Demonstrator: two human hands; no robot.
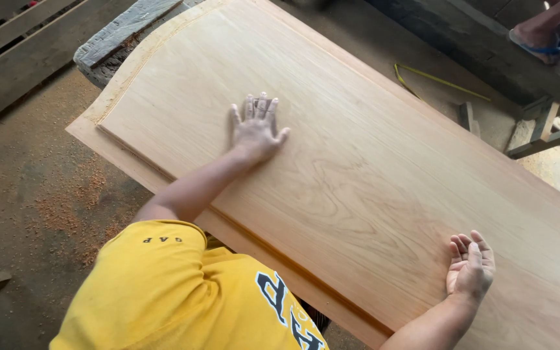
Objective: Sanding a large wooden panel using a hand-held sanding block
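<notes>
Both hands rest on a large pale wooden panel with a raised centre field and a curved top end: left hand flat, palm down, fingers spread, gripping nothing, toward the panel's curved end; right hand open, fingers loosely together, palm partly turned up, holding nothing, near the panel's near edge. Panel lies tilted across a dark timber support, over a dusty floor with sawdust off its curved end. Beyond the panel's far edge: a yellow cord and another person's sandalled foot on a plank.
</notes>
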